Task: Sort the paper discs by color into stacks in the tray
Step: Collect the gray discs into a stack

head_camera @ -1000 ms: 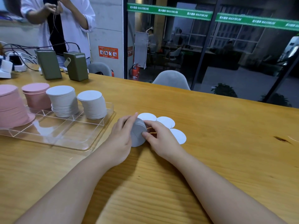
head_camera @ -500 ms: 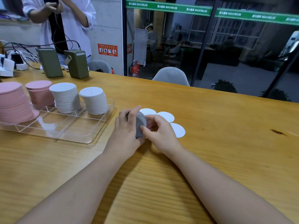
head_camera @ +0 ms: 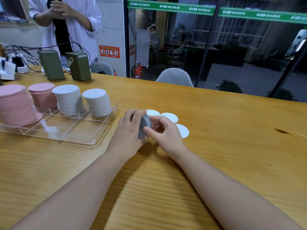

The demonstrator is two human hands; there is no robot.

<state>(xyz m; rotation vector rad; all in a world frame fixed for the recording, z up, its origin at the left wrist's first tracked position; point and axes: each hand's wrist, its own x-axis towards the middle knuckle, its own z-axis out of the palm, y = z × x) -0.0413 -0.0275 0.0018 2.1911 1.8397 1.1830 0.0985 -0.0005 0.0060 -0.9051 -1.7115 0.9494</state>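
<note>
On the wooden table (head_camera: 216, 130), two green boxes (head_camera: 78, 65) and cables stand behind the clear tray (head_camera: 93, 138), and another person (head_camera: 66, 22) stands beyond. The tray holds two pink stacks (head_camera: 16, 105) and two white stacks (head_camera: 98, 103); three white discs (head_camera: 182, 130) lie right of the hands. The left hand (head_camera: 131, 130) grips a grey pile (head_camera: 144, 126) on edge, and the right hand (head_camera: 164, 131) pinches it.

The wooden table (head_camera: 216, 146) bears a clear tray (head_camera: 93, 140), loose white discs (head_camera: 182, 131) and two green boxes (head_camera: 51, 64).
</note>
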